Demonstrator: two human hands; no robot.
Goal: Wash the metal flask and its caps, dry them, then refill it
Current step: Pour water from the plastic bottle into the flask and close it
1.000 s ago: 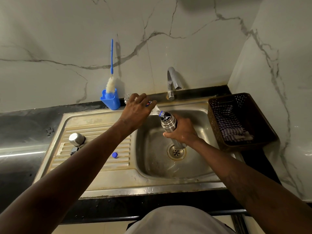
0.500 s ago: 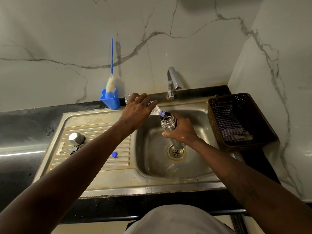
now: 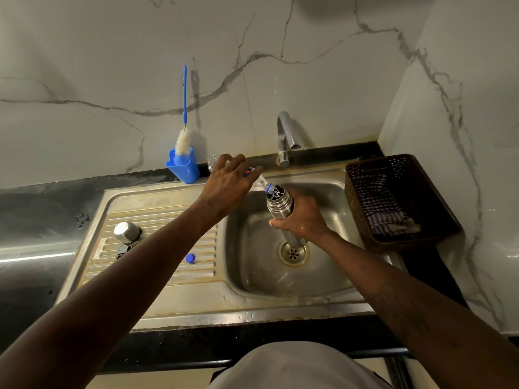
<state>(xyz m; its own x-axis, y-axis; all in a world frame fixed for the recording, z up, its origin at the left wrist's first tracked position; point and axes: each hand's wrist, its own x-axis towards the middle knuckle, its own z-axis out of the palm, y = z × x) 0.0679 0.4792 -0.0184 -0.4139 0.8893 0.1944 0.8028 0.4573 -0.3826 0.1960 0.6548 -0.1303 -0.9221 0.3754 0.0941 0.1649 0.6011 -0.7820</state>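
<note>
Head view: one metal flask (image 3: 279, 204) stands tilted just above the drain (image 3: 293, 252), mouth open, with the right hand (image 3: 304, 217) curled round its middle. The left hand (image 3: 227, 183), up and left of the drain, grips one clear plastic bottle (image 3: 259, 182) tipped so its neck meets the flask's mouth. Well left of the drain, on the ribbed board, lie three caps: one steel cap (image 3: 127, 232), one black cap (image 3: 123, 251) and one small blue cap (image 3: 190, 258). Right of the drain sits one brown basket (image 3: 362, 220) holding one checked cloth (image 3: 379, 203).
</note>
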